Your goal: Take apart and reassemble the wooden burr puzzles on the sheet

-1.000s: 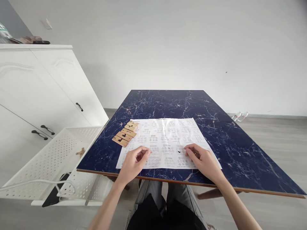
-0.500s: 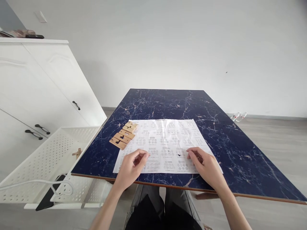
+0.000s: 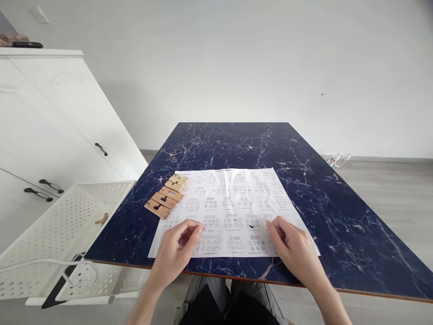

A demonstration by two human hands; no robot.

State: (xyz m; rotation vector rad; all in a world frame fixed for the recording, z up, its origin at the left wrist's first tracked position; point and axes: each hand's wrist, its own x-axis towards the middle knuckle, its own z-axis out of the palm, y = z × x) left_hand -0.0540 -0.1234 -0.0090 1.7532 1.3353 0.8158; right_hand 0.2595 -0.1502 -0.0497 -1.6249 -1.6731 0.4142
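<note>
A white printed sheet of small diagrams lies flat on the dark blue marble table. My left hand rests on the sheet's near left part, fingers curled with thumb against fingertips; whether it pinches anything is hidden. My right hand lies on the sheet's near right part, fingers bent loosely and holding nothing I can see. Several flat wooden pieces with cut-out slots lie in a row at the sheet's left edge, beyond my left hand.
A white perforated tray stands left of the table with one small wooden piece in it and a white cable at its front. A white cabinet stands behind. Clear plastic bottles lie on the floor by the far wall.
The camera has tipped down and shifted, so the table and sheet sit lower and closer. Both hands have slid slightly toward the near edge of the sheet, their poses unchanged.
</note>
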